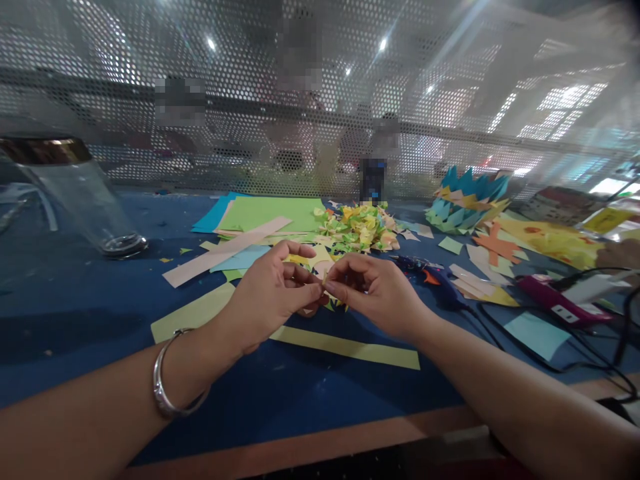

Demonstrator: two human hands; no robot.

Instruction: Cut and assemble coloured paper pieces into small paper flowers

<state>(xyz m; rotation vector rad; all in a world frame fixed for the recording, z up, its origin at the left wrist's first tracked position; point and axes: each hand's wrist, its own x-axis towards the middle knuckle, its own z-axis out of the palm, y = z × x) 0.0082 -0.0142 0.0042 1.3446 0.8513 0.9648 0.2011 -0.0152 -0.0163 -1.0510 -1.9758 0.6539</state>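
Note:
Over the middle of the table, my left hand (267,290) and my right hand (383,290) meet fingertip to fingertip. Both are closed in a pinch on a small pale yellow paper piece (325,275), mostly hidden by the fingers. A silver bangle (161,383) circles my left wrist. Below the hands lies a long pale yellow-green paper strip (350,347). Just behind them is a heap of small folded yellow and green paper pieces (360,227). To the right of my right hand rests a blue glue gun (443,287) with an orange trigger.
Green paper sheets (280,210) lie stacked behind, with a pale pink strip (225,253) across them. A clear bottle (95,207) stands at left. At right are a spiky paper crown (467,200), an orange paper cross (495,245), a purple power strip (560,303) and black cables (575,363).

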